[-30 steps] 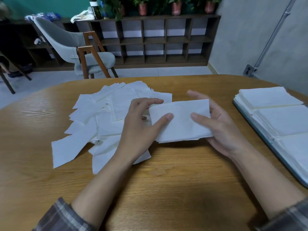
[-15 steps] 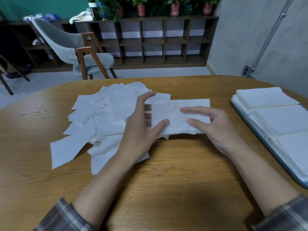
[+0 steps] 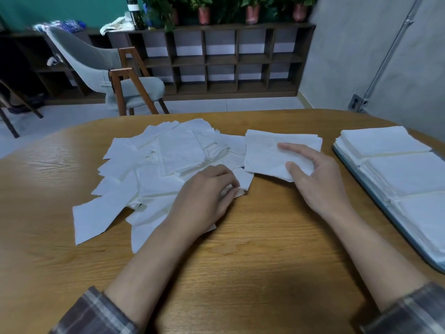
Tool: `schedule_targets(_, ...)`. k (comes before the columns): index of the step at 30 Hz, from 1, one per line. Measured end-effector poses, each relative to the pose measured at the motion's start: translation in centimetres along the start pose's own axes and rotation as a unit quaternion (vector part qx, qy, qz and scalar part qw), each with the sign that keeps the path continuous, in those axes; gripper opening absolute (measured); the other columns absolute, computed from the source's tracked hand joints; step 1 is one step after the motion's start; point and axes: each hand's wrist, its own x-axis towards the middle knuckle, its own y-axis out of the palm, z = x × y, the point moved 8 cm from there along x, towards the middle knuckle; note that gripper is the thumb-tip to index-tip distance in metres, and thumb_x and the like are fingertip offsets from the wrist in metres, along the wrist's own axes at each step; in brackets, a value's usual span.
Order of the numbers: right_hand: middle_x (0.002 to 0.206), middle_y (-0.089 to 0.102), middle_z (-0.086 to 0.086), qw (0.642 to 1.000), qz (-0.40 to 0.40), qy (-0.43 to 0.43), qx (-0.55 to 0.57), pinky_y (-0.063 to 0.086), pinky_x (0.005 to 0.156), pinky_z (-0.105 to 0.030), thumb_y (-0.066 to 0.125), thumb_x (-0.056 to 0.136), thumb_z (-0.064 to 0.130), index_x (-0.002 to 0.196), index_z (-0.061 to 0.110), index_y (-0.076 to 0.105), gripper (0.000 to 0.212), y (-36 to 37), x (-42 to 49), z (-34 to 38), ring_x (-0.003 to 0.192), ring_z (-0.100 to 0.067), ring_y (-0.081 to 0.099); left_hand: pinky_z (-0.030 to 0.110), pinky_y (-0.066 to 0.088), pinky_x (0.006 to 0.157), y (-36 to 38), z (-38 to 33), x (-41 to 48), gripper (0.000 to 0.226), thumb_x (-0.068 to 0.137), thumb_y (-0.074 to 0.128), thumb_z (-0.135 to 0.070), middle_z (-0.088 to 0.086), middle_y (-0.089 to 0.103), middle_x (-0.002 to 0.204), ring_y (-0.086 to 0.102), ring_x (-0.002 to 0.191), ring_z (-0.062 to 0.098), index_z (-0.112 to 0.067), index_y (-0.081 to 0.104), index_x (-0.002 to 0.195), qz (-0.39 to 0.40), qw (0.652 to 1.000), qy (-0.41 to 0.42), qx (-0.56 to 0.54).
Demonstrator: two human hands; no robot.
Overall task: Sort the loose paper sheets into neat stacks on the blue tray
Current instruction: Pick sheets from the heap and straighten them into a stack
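Note:
A loose heap of white paper sheets lies spread over the middle-left of the wooden table. My left hand rests on the heap's near right edge, its fingers curled and pinching the corner of one sheet. My right hand grips a small gathered bundle of sheets just right of the heap, thumb on top and fingers reaching over it. The blue tray sits at the right edge and bears three neat white stacks in a row.
The round wooden table shows bare wood in front of my arms. Beyond its far edge stand a grey chair and a low dark shelf unit with potted plants on top.
My left hand let go of the bundle and dropped onto the heap's near edge. The right hand now holds the bundle alone, slightly farther right.

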Motion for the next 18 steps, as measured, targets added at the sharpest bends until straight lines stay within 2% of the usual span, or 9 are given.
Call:
schedule_targets(2, 0.131, 0.061, 0.021, 1.000, 0.015, -0.020, -0.012, 0.029, 0.090, 0.006, 0.064, 0.099, 0.008, 0.132, 0.041, 0.069, 0.047, 0.0, -0.1, 0.5, 0.112, 0.027, 0.045, 0.038, 0.051, 0.081, -1.0, -1.2, 0.1, 0.007, 0.102, 0.066, -0.019, -0.007, 0.070, 0.095, 0.065, 0.086, 0.018, -0.016, 0.072, 0.101, -0.043, 0.998, 0.041, 0.001)
schedule_targets(4, 0.131, 0.062, 0.015, 0.996, 0.057, -0.060, -0.025, 0.035, 0.089, -0.001, 0.072, 0.093, 0.009, 0.135, 0.041, 0.067, 0.053, 0.3, -0.3, 1.3, 0.112, 0.016, 0.051, 0.036, 0.049, 0.086, -1.5, -2.2, 0.1, 0.007, 0.105, 0.065, -0.019, -0.008, 0.071, 0.094, 0.067, 0.086, 0.016, -0.016, 0.071, 0.105, -0.068, 0.995, 0.066, -0.014)
schedule_targets(6, 0.129, 0.064, 0.016, 0.988, 0.120, -0.088, -0.036, 0.039, 0.090, -0.012, 0.080, 0.087, 0.014, 0.134, 0.045, 0.066, 0.058, 1.3, -0.8, 1.9, 0.114, 0.003, 0.055, 0.033, 0.051, 0.083, -2.0, -2.8, -0.1, 0.007, 0.105, 0.066, -0.017, -0.008, 0.072, 0.097, 0.068, 0.089, 0.013, -0.014, 0.072, 0.106, -0.088, 0.992, 0.057, -0.074)
schedule_targets(8, 0.126, 0.066, 0.018, 0.982, 0.160, -0.093, -0.032, 0.042, 0.097, -0.019, 0.085, 0.084, 0.021, 0.130, 0.047, 0.069, 0.055, 2.2, -1.4, 2.2, 0.117, -0.001, 0.058, 0.026, 0.052, 0.079, -2.1, -2.9, -0.2, 0.007, 0.104, 0.068, -0.013, -0.006, 0.073, 0.098, 0.068, 0.090, 0.009, -0.011, 0.074, 0.106, -0.106, 0.983, 0.032, -0.146)
schedule_targets(10, 0.119, 0.071, 0.020, 0.984, 0.144, -0.104, -0.020, 0.043, 0.096, -0.016, 0.087, 0.083, 0.025, 0.119, 0.045, 0.075, 0.043, 2.4, -1.6, 2.6, 0.114, -0.001, 0.063, 0.024, 0.053, 0.078, -2.2, -3.1, -0.2, 0.007, 0.102, 0.070, -0.011, -0.007, 0.073, 0.097, 0.068, 0.091, 0.009, -0.011, 0.075, 0.106, -0.114, 0.977, 0.021, -0.177)
schedule_targets(13, 0.101, 0.077, 0.020, 0.989, 0.107, -0.099, 0.003, 0.046, 0.082, -0.018, 0.083, 0.089, 0.026, 0.103, 0.040, 0.082, 0.019, 2.1, -1.4, 2.5, 0.098, -0.004, 0.068, 0.027, 0.055, 0.081, -2.2, -2.8, -0.1, 0.012, 0.100, 0.073, -0.016, -0.009, 0.073, 0.095, 0.070, 0.093, 0.010, -0.015, 0.074, 0.112, -0.111, 0.973, -0.004, -0.201)
schedule_targets(15, 0.091, 0.078, 0.018, 0.991, 0.103, -0.061, 0.054, 0.046, 0.075, -0.016, 0.080, 0.092, 0.022, 0.097, 0.032, 0.083, 0.012, 1.8, -1.1, 2.0, 0.086, -0.003, 0.069, 0.026, 0.054, 0.086, -2.4, -2.0, -0.1, 0.020, 0.097, 0.078, -0.021, -0.010, 0.073, 0.094, 0.070, 0.096, 0.011, -0.022, 0.072, 0.116, -0.109, 0.970, -0.046, -0.211)
schedule_targets(17, 0.091, 0.080, 0.011, 0.985, 0.110, -0.019, 0.129, 0.049, 0.074, -0.014, 0.078, 0.093, 0.017, 0.098, 0.022, 0.082, 0.008, 1.6, -0.9, 1.7, 0.082, -0.002, 0.072, 0.022, 0.053, 0.087, -2.7, -0.8, -0.1, 0.027, 0.092, 0.082, -0.019, -0.009, 0.073, 0.091, 0.070, 0.095, 0.012, -0.026, 0.072, 0.116, -0.116, 0.956, -0.107, -0.246)
schedule_targets(18, 0.095, 0.081, 0.008, 0.980, 0.111, -0.002, 0.163, 0.052, 0.077, -0.014, 0.077, 0.094, 0.016, 0.101, 0.019, 0.082, 0.010, 1.4, -0.8, 1.7, 0.087, -0.005, 0.074, 0.022, 0.054, 0.085, -2.9, -0.2, -0.1, 0.028, 0.092, 0.082, -0.017, -0.008, 0.073, 0.089, 0.070, 0.092, 0.011, -0.027, 0.072, 0.116, -0.120, 0.946, -0.132, -0.270)
